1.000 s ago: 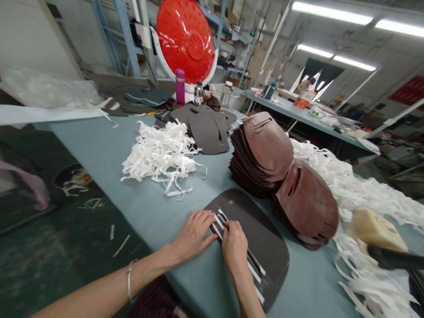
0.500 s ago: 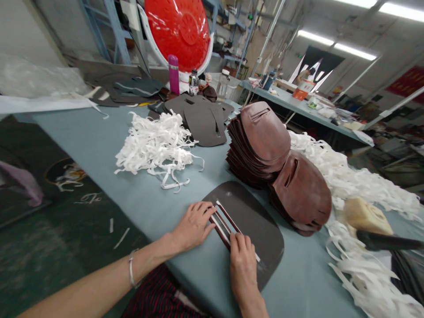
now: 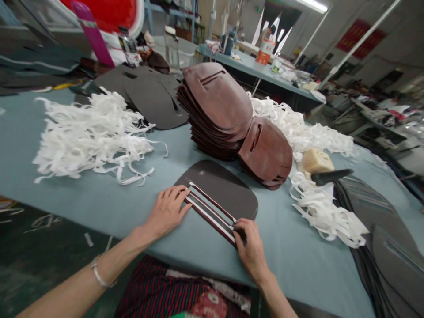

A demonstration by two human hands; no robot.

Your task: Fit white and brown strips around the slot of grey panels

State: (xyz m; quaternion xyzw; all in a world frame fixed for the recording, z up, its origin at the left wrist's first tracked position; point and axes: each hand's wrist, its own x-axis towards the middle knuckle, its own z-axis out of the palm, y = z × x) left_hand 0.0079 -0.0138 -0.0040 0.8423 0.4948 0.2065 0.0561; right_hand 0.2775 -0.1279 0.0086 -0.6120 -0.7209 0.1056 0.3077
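On the table lies a dark grey leather-like panel (image 3: 228, 187) with rounded corners and a long slot. White strips and reddish-brown edges run along the slot, and the panel's near side looks folded over. My left hand (image 3: 168, 207) holds the left end of the slotted part, fingers on top and thumb at the near edge. At the right end, my right hand (image 3: 250, 247) pinches the panel, its fingers curled over a dark bit of it; the fingertips are partly hidden. Just beyond stands a stack of brown leather panels (image 3: 221, 97) with slots, and a second brown stack (image 3: 268, 152) leans against it.
White tape strips (image 3: 89, 137) are heaped at left, with more strips (image 3: 327, 212) at right. Near those are a yellowish block (image 3: 318, 161) and a black-handled tool (image 3: 331, 176). Grey panels (image 3: 391, 238) lie far right. Bottles (image 3: 171, 48) stand at the back.
The view has swung right and down. My right hand has slid along the slot to the panel's right end and now curls around it. My left hand keeps its place at the left end.
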